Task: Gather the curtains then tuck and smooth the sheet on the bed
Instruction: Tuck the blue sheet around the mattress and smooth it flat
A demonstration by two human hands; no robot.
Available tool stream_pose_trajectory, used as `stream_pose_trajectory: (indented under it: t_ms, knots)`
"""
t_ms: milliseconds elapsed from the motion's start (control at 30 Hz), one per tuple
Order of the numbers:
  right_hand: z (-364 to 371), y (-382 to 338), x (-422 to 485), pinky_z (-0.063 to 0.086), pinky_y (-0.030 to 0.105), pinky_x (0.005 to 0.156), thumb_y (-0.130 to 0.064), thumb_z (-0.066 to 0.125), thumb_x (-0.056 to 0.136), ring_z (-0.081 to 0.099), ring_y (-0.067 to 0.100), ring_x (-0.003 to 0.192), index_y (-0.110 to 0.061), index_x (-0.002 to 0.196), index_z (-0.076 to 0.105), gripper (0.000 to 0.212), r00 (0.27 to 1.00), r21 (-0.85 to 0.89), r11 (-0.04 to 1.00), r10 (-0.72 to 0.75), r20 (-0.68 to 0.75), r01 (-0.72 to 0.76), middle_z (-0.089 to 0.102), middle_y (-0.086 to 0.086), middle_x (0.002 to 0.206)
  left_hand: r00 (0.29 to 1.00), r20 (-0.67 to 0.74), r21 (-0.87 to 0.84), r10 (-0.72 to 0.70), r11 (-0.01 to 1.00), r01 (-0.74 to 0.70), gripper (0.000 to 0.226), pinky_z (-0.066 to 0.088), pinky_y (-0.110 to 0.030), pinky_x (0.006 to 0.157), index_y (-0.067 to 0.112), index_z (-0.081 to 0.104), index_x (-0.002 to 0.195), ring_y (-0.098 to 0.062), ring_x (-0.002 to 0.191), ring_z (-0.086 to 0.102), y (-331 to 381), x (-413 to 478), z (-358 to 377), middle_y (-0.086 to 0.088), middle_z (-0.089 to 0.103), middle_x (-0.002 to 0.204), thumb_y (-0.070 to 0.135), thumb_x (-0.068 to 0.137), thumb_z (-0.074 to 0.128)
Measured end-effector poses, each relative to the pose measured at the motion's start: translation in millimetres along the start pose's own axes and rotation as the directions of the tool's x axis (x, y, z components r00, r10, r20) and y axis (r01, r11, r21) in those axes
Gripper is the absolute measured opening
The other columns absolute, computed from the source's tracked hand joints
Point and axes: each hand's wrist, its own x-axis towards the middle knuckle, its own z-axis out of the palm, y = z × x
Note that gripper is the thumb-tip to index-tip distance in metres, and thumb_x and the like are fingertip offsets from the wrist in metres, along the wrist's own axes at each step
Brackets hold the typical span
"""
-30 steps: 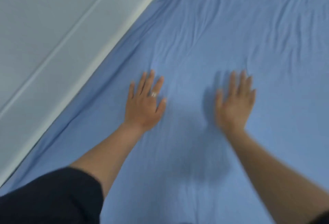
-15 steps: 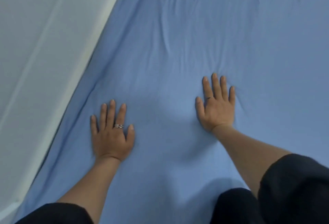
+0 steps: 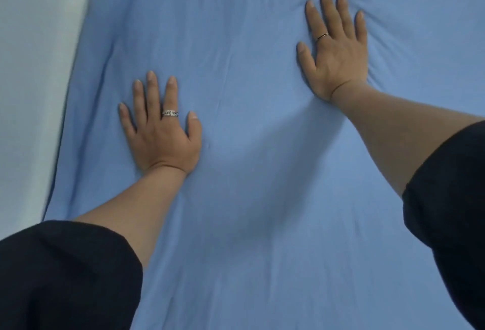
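A light blue sheet (image 3: 249,72) covers the bed and fills most of the view. My left hand (image 3: 162,130) lies flat, palm down, on the sheet near its left edge, fingers spread, a silver ring on one finger. Farther away and to the right, my right hand (image 3: 336,48) also presses flat on the sheet, with small wrinkles bunched around its fingertips and right side. Both hands hold nothing. No curtains are in view.
A white wall (image 3: 34,80) runs along the left side, right against the sheet's edge. Black sleeves (image 3: 60,274) cover my upper arms at the lower left and lower right corners.
The two hands have slid apart over the sheet: the right one farther away and to the right, the left one staying near the wall edge. The view has swung so the wall edge stands steeper.
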Motion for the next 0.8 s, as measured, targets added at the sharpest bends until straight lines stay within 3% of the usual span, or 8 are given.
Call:
stream_pose_trajectory:
  t_ms: [167,300,433,533,633,733,800]
  knots:
    - [-9,-2,-10,-0.001,0.053,0.124,-0.063,0.014,0.097,-0.006,0.029,0.155,-0.028,0.161,0.007,0.074,0.998,0.03,0.998,0.061,0.012,-0.061,-0.002,0.001,0.169,0.999,-0.036,-0.032,-0.032,0.999,0.031,0.066,0.009,-0.055,0.123,0.028,0.032,0.155,-0.025,0.154,0.016,2,-2,-3,-0.002,0.022,0.167,0.048,0.092,0.04]
    - [2,24,-82,-0.004,0.055,0.123,-0.077,0.012,0.089,-0.009,0.034,0.154,-0.028,0.161,0.009,0.087,0.94,0.131,0.932,0.33,0.082,-0.339,0.0,0.005,0.169,1.0,-0.014,-0.05,-0.013,0.999,0.012,0.069,0.007,-0.053,0.124,0.028,0.029,0.156,-0.022,0.155,0.013,6,-2,-6,-0.001,0.019,0.168,0.054,0.092,0.033]
    - [18,82,-188,-0.003,0.055,0.123,-0.078,0.016,0.088,-0.007,0.029,0.155,-0.029,0.161,0.007,0.087,0.856,0.174,0.838,0.502,0.126,-0.517,0.001,0.002,0.169,0.999,0.032,-0.071,-0.025,0.997,0.027,0.074,0.006,-0.055,0.124,0.028,0.02,0.158,-0.023,0.156,0.007,-3,-24,-7,-0.004,0.012,0.169,0.061,0.092,0.031]
    - [31,103,-286,0.004,0.056,0.123,-0.071,0.022,0.094,0.001,0.029,0.156,-0.027,0.161,0.01,0.081,0.794,0.165,0.776,0.594,0.129,-0.608,0.006,0.005,0.169,0.979,0.095,0.006,0.18,0.983,-0.182,0.078,0.01,-0.061,0.121,0.027,0.014,0.16,-0.031,0.155,0.012,4,-100,-11,-0.01,0.011,0.169,0.06,0.092,0.035]
    - [36,99,-392,0.012,0.056,0.122,-0.062,0.028,0.097,0.008,0.031,0.155,-0.025,0.161,0.013,0.075,0.752,0.163,0.734,0.643,0.149,-0.66,0.012,0.007,0.168,0.887,0.25,0.039,0.388,0.912,-0.409,0.079,0.013,-0.066,0.119,0.022,0.025,0.159,-0.037,0.154,0.016,21,-216,-21,-0.014,0.014,0.167,0.06,0.09,0.035]
    - [43,95,-491,0.013,0.054,0.122,-0.062,0.027,0.096,0.01,0.031,0.155,-0.026,0.161,0.014,0.075,0.675,0.129,0.667,0.695,0.247,-0.734,0.013,0.007,0.168,0.823,0.395,0.051,0.408,0.885,-0.463,0.075,0.015,-0.066,0.118,0.022,0.032,0.157,-0.035,0.154,0.016,36,-329,-24,-0.013,0.016,0.167,0.06,0.092,0.035]
    - [43,102,-551,0.013,0.053,0.122,-0.064,0.023,0.096,0.009,0.03,0.155,-0.026,0.161,0.013,0.075,0.539,0.102,0.538,0.776,0.327,-0.837,0.011,0.006,0.168,0.825,0.456,0.066,0.334,0.912,-0.405,0.075,0.018,-0.066,0.118,0.016,0.034,0.156,-0.036,0.153,0.02,52,-380,-31,-0.016,0.02,0.166,0.058,0.094,0.033]
